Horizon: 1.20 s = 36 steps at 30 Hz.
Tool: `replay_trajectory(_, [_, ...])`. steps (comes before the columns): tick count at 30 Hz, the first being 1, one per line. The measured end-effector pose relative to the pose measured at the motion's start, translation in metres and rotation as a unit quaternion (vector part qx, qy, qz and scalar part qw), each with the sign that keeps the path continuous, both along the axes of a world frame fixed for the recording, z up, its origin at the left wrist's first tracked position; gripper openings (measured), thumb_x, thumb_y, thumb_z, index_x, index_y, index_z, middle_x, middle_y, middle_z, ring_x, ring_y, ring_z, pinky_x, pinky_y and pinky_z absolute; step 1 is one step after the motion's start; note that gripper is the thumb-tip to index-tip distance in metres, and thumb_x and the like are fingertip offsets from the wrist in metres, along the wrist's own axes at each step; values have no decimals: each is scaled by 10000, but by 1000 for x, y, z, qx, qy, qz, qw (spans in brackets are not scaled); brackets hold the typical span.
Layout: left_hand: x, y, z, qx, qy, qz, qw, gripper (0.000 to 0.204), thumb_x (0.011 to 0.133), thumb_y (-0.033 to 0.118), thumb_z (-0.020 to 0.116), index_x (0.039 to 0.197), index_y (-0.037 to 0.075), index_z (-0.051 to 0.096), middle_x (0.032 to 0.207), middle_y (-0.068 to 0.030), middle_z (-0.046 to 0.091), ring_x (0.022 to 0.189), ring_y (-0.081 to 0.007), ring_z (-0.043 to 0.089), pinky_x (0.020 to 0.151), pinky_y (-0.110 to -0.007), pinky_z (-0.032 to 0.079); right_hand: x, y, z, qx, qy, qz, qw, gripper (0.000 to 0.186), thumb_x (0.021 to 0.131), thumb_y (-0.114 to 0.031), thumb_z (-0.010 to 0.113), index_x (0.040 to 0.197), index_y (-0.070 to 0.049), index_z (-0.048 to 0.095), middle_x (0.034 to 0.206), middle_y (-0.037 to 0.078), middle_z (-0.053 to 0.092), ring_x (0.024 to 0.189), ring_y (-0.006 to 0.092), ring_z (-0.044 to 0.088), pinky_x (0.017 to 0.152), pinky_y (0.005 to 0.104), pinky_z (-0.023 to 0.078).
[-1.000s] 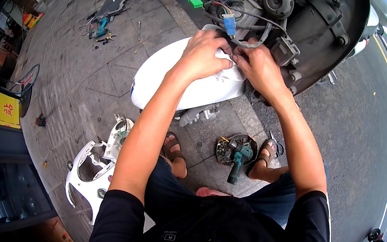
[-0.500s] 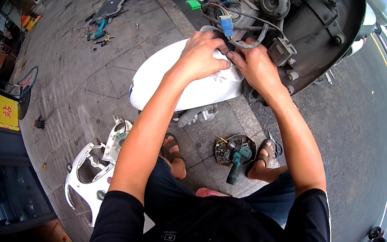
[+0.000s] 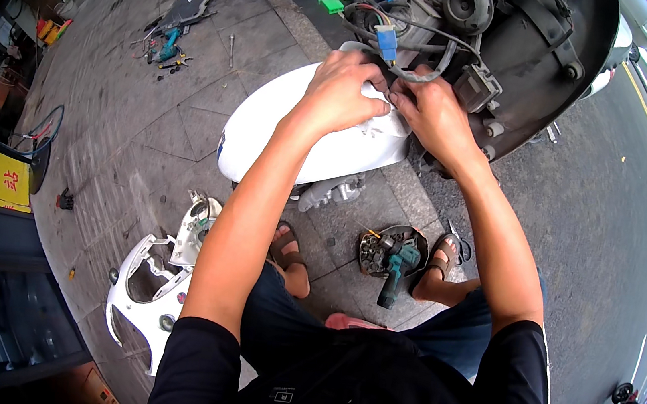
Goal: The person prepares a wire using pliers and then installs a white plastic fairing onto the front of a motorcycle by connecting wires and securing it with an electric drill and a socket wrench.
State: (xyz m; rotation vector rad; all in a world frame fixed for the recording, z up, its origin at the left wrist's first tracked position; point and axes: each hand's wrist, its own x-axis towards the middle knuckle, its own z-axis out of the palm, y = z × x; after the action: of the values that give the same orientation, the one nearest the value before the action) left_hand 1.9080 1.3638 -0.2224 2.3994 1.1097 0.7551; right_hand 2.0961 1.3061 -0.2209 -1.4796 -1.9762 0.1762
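Observation:
In front of me is a scooter's white front fender (image 3: 268, 127), its rear end close to the exposed wiring. My left hand (image 3: 345, 90) rests on that end with thumb and fingers curled inward. Opposite it, my right hand (image 3: 434, 112) has its fingers bent and pressed together, thumb near the left fingertips. Whatever lies between the fingertips is too small and covered to make out. A grey cable (image 3: 437, 64) loops just above both hands, beside a blue connector (image 3: 386, 43). Beyond are a round black horn (image 3: 468, 6), a finned metal box (image 3: 479, 89) and a large dark panel (image 3: 556, 49).
Between my feet sits a bowl (image 3: 368, 262) of small hardware with a teal power drill (image 3: 393, 279) on it. Scissors (image 3: 462, 245) lie by my right foot. White body panels (image 3: 134, 310) are at left; farther off are another drill (image 3: 169, 46) and a wrench (image 3: 231, 51).
The whole view has shifted slightly, with the scooter parts a little lower and farther right in it. Both hands stay at the same spot on the fender, nearly unchanged in pose.

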Motion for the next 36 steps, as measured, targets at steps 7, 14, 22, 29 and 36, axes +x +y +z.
replay_trajectory(7, [0, 0, -1, 8, -7, 1, 1000, 358, 700, 306, 811, 989, 98, 770, 1157, -125, 658, 1209, -353, 534, 1066, -427, 448, 1, 1, 1, 6, 7, 1, 1000, 227, 914, -178, 712, 958, 43, 682, 938, 215, 623, 835, 413, 638, 729, 477, 491])
replay_trajectory(14, [1, 0, -1, 11, -5, 1, 1000, 353, 702, 304, 808, 986, 97, 769, 1148, -130, 661, 1211, -356, 534, 1064, -425, 449, 1, 3, 2, -14, -4, 0, 1000, 199, 911, -143, 703, 980, 43, 690, 970, 229, 623, 877, 418, 642, 753, 481, 493])
replay_trajectory(22, [0, 1, 0, 11, 1, -2, 1000, 355, 705, 301, 803, 994, 97, 773, 1146, -130, 663, 1218, -356, 532, 1070, -425, 448, 1, 2, -1, 17, 3, -4, 1000, 234, 914, -182, 723, 968, 45, 696, 948, 228, 636, 836, 429, 646, 709, 482, 496])
replay_trajectory(29, [0, -1, 2, 6, -1, 3, 1000, 351, 706, 299, 804, 991, 97, 769, 1152, -129, 666, 1225, -350, 530, 1072, -424, 447, 2, 4, -2, 15, 0, 5, 1000, 207, 906, -149, 708, 967, 48, 689, 942, 227, 639, 823, 424, 649, 709, 476, 500])
replay_trajectory(36, [0, -1, 3, 0, 11, 4, 1000, 364, 703, 305, 818, 989, 89, 758, 1165, -122, 661, 1225, -347, 530, 1070, -421, 448, 3, 7, -2, 1, 12, 7, 1000, 193, 893, -125, 705, 979, 48, 695, 948, 226, 648, 833, 424, 654, 726, 476, 507])
